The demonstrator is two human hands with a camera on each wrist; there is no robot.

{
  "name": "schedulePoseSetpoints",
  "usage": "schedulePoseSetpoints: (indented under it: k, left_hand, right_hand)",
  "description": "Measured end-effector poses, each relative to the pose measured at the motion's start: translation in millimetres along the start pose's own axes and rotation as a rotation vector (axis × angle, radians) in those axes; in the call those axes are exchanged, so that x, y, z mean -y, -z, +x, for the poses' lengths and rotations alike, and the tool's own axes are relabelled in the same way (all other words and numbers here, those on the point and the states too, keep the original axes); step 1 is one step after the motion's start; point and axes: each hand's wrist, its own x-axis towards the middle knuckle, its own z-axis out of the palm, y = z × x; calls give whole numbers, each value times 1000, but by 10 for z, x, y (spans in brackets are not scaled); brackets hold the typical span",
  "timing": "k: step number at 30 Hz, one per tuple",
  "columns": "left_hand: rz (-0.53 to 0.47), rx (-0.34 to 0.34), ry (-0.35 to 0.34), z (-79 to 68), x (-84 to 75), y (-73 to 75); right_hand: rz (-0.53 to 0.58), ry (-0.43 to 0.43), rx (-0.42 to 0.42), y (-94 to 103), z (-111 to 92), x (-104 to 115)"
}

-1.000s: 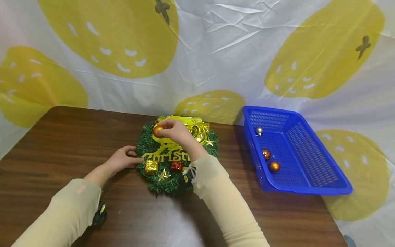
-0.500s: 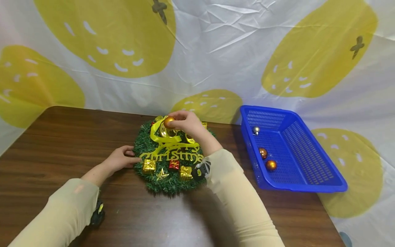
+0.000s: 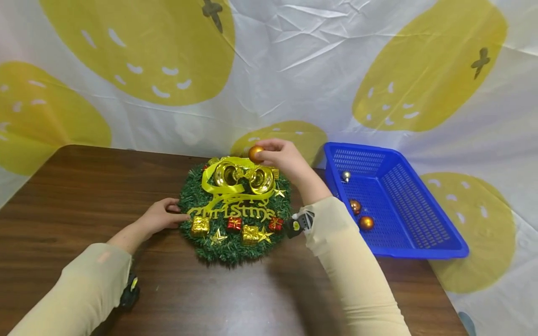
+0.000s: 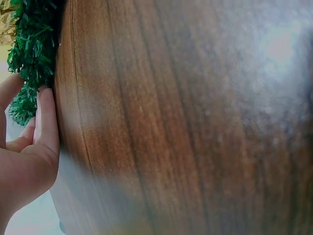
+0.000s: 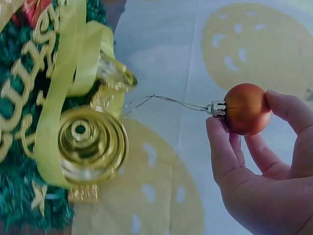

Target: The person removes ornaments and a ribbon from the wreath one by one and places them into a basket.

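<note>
A green tinsel Christmas wreath (image 3: pixel 235 252) lies on the table, bearing gold lettering, small gift boxes, stars, yellow ribbon and two gold bells (image 3: pixel 261 180). My left hand (image 3: pixel 159 217) holds its left edge; in the left wrist view the tinsel (image 4: pixel 34 49) sits between thumb and fingers. Above the wreath's far right part, my right hand (image 3: pixel 290 161) pinches an orange bauble (image 3: pixel 256 154). In the right wrist view the bauble (image 5: pixel 248 108) has a silver cap, and its thin silver string (image 5: pixel 178 102) stretches towards the bells (image 5: pixel 93 147); where the string ends is hidden.
On the right stands a blue plastic basket (image 3: pixel 420 253). Inside it are a small silver bauble (image 3: pixel 346 176), a copper bauble (image 3: pixel 355 206) and an orange bauble (image 3: pixel 366 223). Behind the brown wooden table (image 3: pixel 96 186) hangs a white cloth (image 3: pixel 290 84) with yellow fruit print.
My right hand has moved right and away from me with the orange bauble, uncovering the bells and more of the lettering. The left hand stays at the wreath's edge.
</note>
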Motion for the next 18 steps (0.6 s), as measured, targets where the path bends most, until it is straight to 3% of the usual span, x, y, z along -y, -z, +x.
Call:
schedulePoseSetpoints:
  k: [6, 12, 18]
  left_hand:
    - [1, -5, -1, -20, -2, 33]
    - [9, -3, 2, -21, 6, 59]
    - [17, 1, 3, -38, 1, 62]
  right_hand:
    - [6, -35, -29, 210, -94, 37]
    - [41, 17, -65, 414, -157, 16]
    - [41, 9, -114, 630, -223, -27]
